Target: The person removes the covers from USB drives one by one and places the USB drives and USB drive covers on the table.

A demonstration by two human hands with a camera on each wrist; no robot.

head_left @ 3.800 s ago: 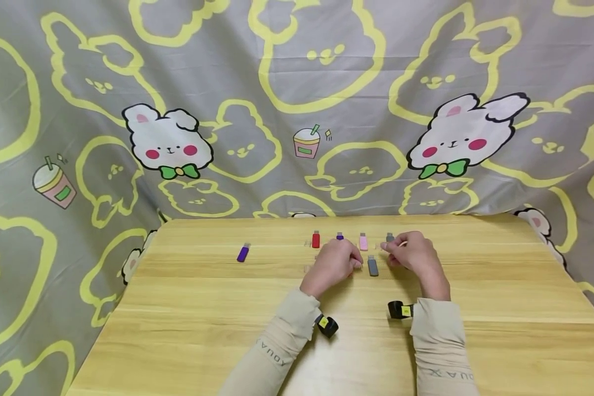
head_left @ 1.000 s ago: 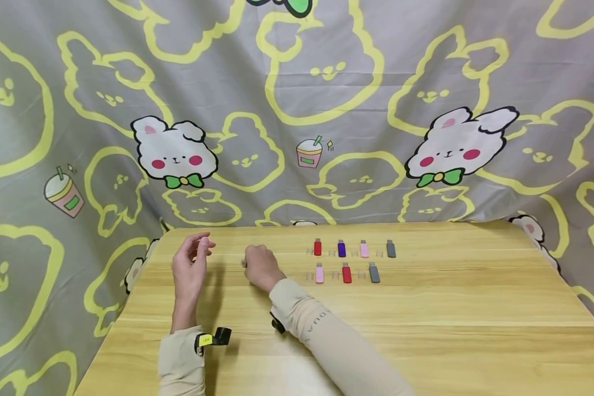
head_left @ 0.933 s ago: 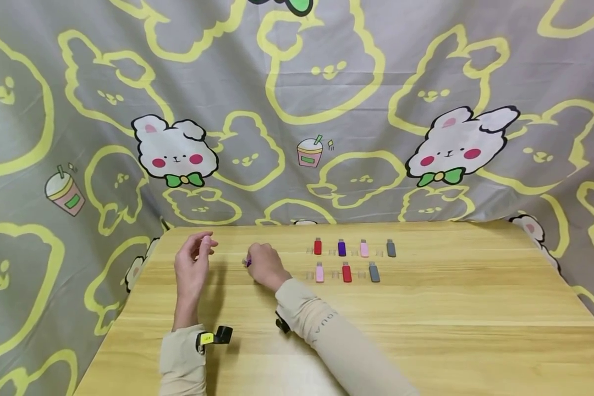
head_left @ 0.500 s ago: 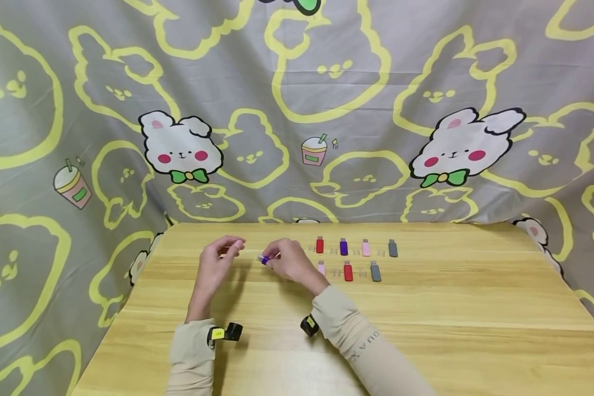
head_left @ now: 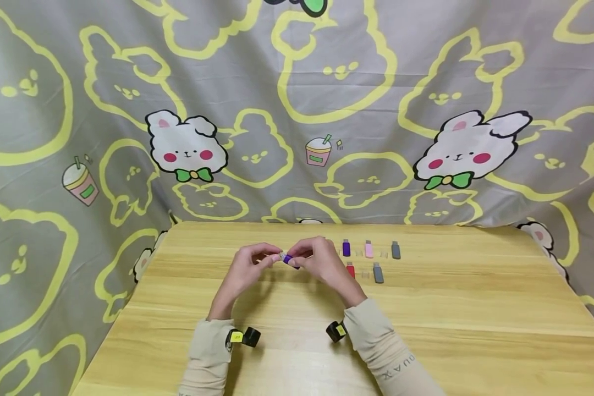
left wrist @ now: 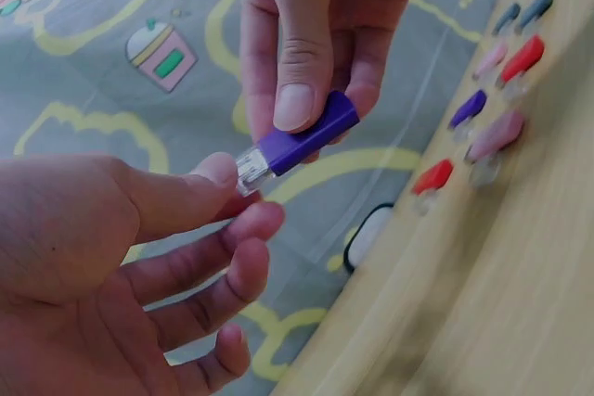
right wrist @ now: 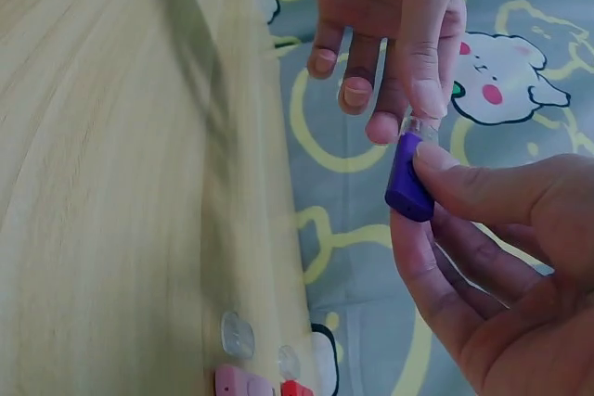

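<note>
Above the table, in the head view, both hands meet at a purple USB stick (head_left: 291, 260). My right hand (head_left: 322, 263) pinches its purple body between thumb and fingers. At the other end, my left hand (head_left: 246, 268) pinches the transparent cap (left wrist: 252, 172) between thumb and index finger. The left wrist view shows this cap over the metal plug, with the other left fingers loosely curled. In the right wrist view the stick (right wrist: 408, 178) is tilted, its purple end towards the right palm.
Right of the hands, two rows of USB sticks lie on the wooden table (head_left: 475, 308): purple (head_left: 346, 248), pink (head_left: 368, 249), grey (head_left: 395, 251), red (head_left: 350, 270) and others, partly hidden by the right hand. Transparent caps (head_left: 365, 275) lie beside them. A patterned curtain (head_left: 257, 187) hangs behind.
The purple USB stick lay alone at the table's left; my right hand picked it up and brought it rightward. My left hand followed and now pinches the cap end.
</note>
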